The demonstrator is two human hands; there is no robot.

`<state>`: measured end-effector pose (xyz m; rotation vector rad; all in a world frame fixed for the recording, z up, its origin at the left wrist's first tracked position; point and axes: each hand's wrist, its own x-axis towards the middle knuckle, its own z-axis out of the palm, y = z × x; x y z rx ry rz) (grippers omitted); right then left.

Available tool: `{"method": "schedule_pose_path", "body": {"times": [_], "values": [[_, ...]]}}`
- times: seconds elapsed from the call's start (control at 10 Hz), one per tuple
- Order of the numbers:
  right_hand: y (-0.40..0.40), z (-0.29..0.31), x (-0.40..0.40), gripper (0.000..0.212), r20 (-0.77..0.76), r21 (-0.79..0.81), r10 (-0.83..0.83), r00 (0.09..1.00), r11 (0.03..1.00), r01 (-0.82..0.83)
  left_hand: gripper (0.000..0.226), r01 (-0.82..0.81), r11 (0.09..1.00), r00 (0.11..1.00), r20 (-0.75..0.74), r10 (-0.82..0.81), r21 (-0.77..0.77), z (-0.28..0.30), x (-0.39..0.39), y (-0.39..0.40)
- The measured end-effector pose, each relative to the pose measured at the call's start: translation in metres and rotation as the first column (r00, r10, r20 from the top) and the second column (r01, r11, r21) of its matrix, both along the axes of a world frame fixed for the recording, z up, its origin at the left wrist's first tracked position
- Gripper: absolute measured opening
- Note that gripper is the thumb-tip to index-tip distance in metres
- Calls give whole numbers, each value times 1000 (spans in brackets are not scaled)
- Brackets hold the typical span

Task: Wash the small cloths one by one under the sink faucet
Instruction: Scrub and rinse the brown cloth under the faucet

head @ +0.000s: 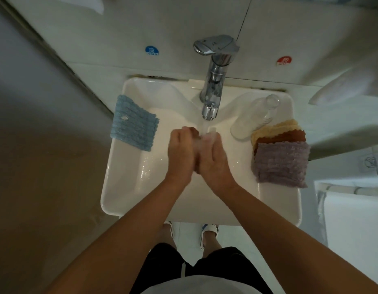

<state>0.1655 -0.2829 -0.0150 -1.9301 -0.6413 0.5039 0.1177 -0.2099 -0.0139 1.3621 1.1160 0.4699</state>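
My left hand (180,154) and my right hand (214,158) are pressed together, palm against palm, over the white sink (111,187). Their fingertips reach into the water stream (205,126) running from the chrome faucet (213,81). I see no cloth between them. A blue cloth (134,126) lies draped over the sink's left rim. On the right rim sits a stack of folded cloths: a purple cloth (281,164) on top, a rust-brown cloth (286,135) beneath it and a yellow cloth (273,127) at the back.
A clear glass vessel (251,117) lies on the sink's right back corner, touching the cloth stack. Blue cold (152,50) and red hot (284,60) stickers mark the wall beside the faucet. A white towel (353,219) hangs at the right.
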Motion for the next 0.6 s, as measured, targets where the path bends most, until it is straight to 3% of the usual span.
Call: {"method": "schedule_pose_path", "body": {"times": [0.1,0.2,0.3,0.4,0.5,0.6], "values": [[6,-2,1,23,125,-135,159,979,981,-142,20,92,974,993,-90,-75,207,-14,7,7],[14,-12,27,27,211,-257,26,977,966,30,25,121,989,982,-157,-106,90,-6,18,-6],[9,4,10,29,138,-198,131,982,975,-102,42,106,994,980,-172,-100,26,3,19,13],[6,-1,9,19,338,-198,199,920,971,-138,30,-50,990,999,-26,47,-131,9,10,12],[16,-10,22,15,331,-217,0,944,973,76,35,5,984,996,85,10,-176,11,8,-12],[11,-10,4,5,307,-158,15,952,987,35,34,27,999,994,102,-29,27,7,8,-6]]}}
